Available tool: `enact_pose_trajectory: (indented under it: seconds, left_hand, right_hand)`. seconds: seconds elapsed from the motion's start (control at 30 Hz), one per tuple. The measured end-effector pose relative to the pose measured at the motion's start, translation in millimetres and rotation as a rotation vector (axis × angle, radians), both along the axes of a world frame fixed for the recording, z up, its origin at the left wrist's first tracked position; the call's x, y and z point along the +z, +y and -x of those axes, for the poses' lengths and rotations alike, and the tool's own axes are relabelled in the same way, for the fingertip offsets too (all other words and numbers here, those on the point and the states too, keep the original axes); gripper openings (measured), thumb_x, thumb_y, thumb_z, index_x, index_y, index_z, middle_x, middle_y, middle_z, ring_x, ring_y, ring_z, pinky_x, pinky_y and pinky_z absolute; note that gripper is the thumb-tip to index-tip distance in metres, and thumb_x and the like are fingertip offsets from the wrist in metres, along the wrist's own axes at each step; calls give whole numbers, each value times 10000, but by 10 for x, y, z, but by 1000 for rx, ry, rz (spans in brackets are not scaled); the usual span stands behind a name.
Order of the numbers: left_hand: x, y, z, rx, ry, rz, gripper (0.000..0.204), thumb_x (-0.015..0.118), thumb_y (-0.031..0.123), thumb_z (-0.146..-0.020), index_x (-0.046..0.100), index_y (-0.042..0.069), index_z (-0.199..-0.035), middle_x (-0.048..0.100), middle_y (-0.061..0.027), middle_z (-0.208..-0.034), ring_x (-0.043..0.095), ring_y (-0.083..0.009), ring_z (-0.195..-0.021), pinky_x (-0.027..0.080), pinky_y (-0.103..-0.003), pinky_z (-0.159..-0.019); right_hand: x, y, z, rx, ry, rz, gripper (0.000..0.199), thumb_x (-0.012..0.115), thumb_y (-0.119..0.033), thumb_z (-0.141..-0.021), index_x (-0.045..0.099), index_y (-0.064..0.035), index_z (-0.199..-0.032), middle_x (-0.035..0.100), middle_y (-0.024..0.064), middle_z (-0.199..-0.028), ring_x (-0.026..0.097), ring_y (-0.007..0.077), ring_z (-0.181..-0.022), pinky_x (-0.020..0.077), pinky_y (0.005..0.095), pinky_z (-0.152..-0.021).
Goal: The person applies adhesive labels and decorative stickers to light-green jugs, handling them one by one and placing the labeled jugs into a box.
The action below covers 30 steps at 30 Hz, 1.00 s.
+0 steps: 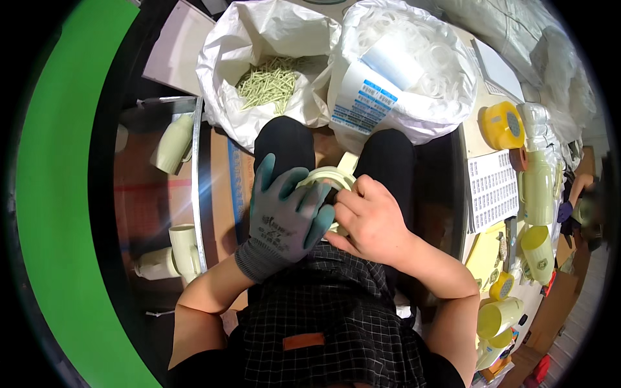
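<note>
Between my knees is a pale green round plastic piece with a handle, like a jug (348, 163), its ring-shaped rim facing up. My left hand (281, 216), in a grey glove with teal fingertips, is closed around the rim's left side. Bare and curled, my right hand (375, 223) presses its fingers at the opening from the right. A dark gap shows between the two hands. Whatever the right fingertips pinch is hidden behind the knuckles.
Ahead stand a white sack of thin pale green sticks (268, 84) and a bag of clear plastic rings (430, 64). Pale green jugs (184, 249) lie in the metal-edged bin at left. The right table holds yellow tape (502, 126), a label sheet (493, 187) and more jugs (537, 187).
</note>
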<state>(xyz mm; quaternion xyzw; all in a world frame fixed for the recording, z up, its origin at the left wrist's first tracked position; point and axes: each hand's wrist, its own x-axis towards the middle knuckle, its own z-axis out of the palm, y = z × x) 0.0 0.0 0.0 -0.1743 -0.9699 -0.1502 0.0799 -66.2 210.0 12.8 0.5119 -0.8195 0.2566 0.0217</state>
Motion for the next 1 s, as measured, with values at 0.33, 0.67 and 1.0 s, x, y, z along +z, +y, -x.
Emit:
enact_pose_trajectory:
  seconds: [0.33,0.67,1.0]
  left_hand:
    - [321,53,511,-91,82,135,105,712,161,-826,674,70,-861,612,-75,-1002,614,-285,-1063,506,-456,-965]
    - [398,129,513,-158,-109,43,119,751,161,-854,673,79,-892,645,-19,-941,686,-227,-797,554,-407,-700]
    - [-996,20,1943,280,-259,-1305,495,837,134,-917,628,-32,-1333,731,-74,-1166,684,-122,-976,570,-275,-857]
  right_hand:
    - [-39,40,-34,0,62,33,380,882,-318,-613,662,-72,-801,565,28,-862,531,237,-860,544,337,-721]
    - [-179,103,-109,-99,-23,11,446,907,-419,-636,664,-81,-796,581,30,-868,531,250,-820,470,385,-660]
    - [-158,1072,-775,-320,-195,149,846,844,-237,-730,473,-70,-1472,518,237,-1443,604,470,-1191,546,539,-985]
